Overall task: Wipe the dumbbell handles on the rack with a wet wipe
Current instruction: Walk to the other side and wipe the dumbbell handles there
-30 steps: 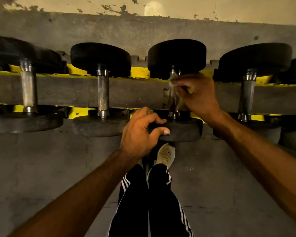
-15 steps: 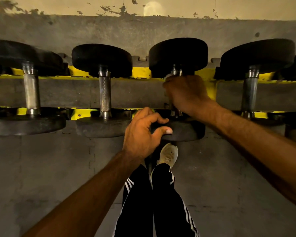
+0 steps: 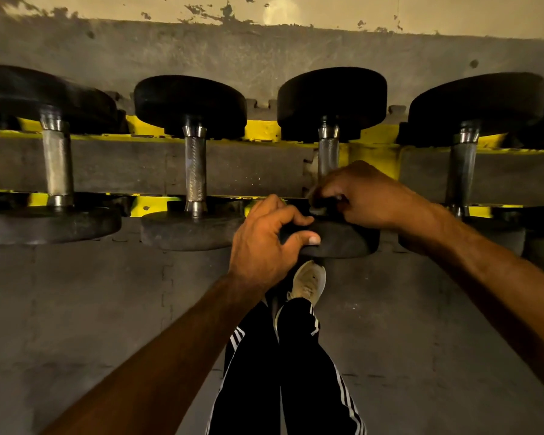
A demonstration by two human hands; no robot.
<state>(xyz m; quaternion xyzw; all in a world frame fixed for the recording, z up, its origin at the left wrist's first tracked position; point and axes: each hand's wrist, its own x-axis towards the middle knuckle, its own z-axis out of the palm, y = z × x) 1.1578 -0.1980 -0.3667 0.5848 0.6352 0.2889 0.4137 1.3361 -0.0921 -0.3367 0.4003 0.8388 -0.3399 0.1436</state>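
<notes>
Row of black rubber-ended dumbbells on a yellow steel rack (image 3: 264, 130), knurled steel handles pointing away from me. The leftmost handle (image 3: 57, 161) and second handle (image 3: 195, 171) have no hand on them, and I cannot tell if they are wiped.

My left hand (image 3: 264, 243) clamps the near black disc (image 3: 346, 243) of the third dumbbell, fingers over its top and thumb on its edge. The third handle (image 3: 328, 155) is bare at the far end. My right hand (image 3: 368, 199) is curled round its near end, just above that disc. A scrap of pale wet wipe (image 3: 315, 211) shows under the fingers, the rest hidden. The fourth handle (image 3: 462, 171) stands free.

Step in hand, as I read it, is the base of the third handle.
- Brace the disc so the bar cannot roll.
- Wrap the wipe right round and twist into the collar.
- Draw it along the whole knurl.

Below is a scuffed floor of grey interlocking rubber mats (image 3: 76, 309). Beyond it is a pale wall with flaking paint (image 3: 327, 7), in dim yellowish light.
</notes>
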